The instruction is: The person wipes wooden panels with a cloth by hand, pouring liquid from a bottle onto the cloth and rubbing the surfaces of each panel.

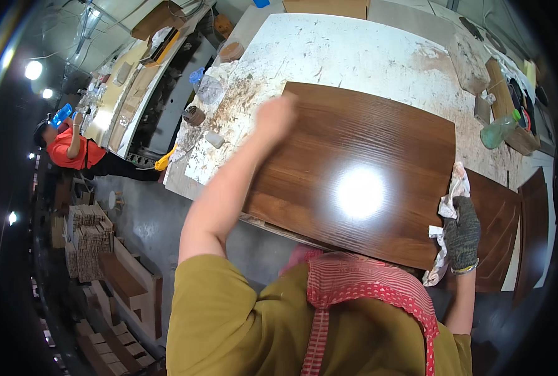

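Note:
A dark brown wood-grain board (341,144) with a glossy face lies across the table, a bright light reflected in it. My bare left hand (276,119) is at the board's far left corner; it is blurred and its fingers cannot be made out. At the right edge, my right hand (462,237), in a dark grey knitted glove, grips a crumpled white rag (457,182) that hangs out on both sides of the hand. Beside that hand, a second brown panel (495,225) with curved grooves shows partly from under the first board.
The white tabletop (348,50) is stained brown. Small tubs, including a brown-stained one (194,115), and a grey block (214,139) lie at left. A green bottle (499,131) stands at far right. A person in a red shirt (69,149) drinks beyond the left side, near stacked boards (89,241).

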A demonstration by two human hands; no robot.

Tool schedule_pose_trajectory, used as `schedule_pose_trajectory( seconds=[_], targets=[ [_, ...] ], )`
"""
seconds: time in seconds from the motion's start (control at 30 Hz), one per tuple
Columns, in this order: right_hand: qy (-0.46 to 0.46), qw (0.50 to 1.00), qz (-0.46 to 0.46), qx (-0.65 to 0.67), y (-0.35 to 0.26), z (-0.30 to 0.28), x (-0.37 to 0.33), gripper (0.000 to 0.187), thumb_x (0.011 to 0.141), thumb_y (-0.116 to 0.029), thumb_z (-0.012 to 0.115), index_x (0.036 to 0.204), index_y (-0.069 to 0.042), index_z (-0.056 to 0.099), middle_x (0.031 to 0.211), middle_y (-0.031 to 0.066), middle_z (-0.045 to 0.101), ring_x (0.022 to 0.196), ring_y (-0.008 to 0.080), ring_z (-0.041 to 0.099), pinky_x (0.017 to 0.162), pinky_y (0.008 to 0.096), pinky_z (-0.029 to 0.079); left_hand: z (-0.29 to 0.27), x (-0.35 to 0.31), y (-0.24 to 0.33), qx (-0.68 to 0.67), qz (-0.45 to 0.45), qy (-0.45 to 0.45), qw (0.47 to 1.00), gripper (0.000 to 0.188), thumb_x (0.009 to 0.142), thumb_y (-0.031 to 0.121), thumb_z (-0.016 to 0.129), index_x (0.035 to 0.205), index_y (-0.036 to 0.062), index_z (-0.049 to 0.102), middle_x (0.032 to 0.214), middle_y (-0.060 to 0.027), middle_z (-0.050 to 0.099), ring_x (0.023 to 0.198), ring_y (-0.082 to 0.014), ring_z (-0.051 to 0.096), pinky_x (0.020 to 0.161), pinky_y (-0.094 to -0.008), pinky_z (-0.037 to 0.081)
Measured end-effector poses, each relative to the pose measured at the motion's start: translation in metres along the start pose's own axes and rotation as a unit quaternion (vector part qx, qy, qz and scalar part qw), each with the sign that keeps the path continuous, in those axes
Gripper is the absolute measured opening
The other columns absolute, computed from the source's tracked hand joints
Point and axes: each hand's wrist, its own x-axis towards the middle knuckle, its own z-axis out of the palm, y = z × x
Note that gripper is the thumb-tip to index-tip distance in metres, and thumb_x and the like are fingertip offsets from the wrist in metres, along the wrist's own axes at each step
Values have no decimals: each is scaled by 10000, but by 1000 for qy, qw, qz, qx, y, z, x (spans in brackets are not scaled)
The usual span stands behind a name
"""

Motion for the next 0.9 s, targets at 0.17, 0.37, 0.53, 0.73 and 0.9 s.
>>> schedule_pose_trajectory(
  seconds=[0.17, 0.37, 0.53, 0.73, 0.9],
  targets=[
    [37, 999, 27, -3, 3, 8, 1, 351, 761, -4, 580, 1112, 10, 565, 1078, 199, 600, 1014, 330, 587, 893, 364, 445, -21, -19, -3, -126, 68, 31, 989, 174, 836, 221, 543, 838, 55, 593, 828, -181, 625, 801, -369, 601, 694, -447, 472],
    [23, 999, 39, -20, 7, 5, 0, 372, 804, -56, 591, 1167, 18, 555, 1146, 188, 596, 1082, 302, 569, 941, 354, 422, 2, -88, 32, -12, 126, -23, 992, 117, 828, 161, 524, 770, 70, 568, 753, -165, 604, 727, -327, 611, 610, -429, 491],
    [44, 999, 24, 4, 12, 13, 3, 356, 791, -40, 596, 1141, 11, 563, 1113, 196, 600, 1037, 322, 583, 897, 362, 446, -23, -98, 17, -80, 65, 42, 994, 168, 844, 204, 571, 788, 45, 570, 763, -173, 613, 738, -344, 599, 634, -448, 474],
    [51, 998, -12, 23, 4, 6, 4, 332, 769, -44, 613, 1096, 5, 583, 1063, 202, 610, 974, 337, 605, 839, 371, 475, 34, -84, 113, 1, 188, -20, 982, 72, 789, 137, 577, 780, 67, 564, 788, -127, 602, 742, -306, 602, 623, -416, 488],
    [56, 997, -41, 30, 4, 8, 5, 326, 757, -30, 609, 1081, 1, 591, 1039, 191, 616, 950, 338, 608, 830, 370, 478, -7, -10, -62, 31, -103, 42, 993, 204, 850, 195, 495, 850, 27, 611, 861, -201, 650, 846, -345, 625, 707, -453, 491]
  ],
)
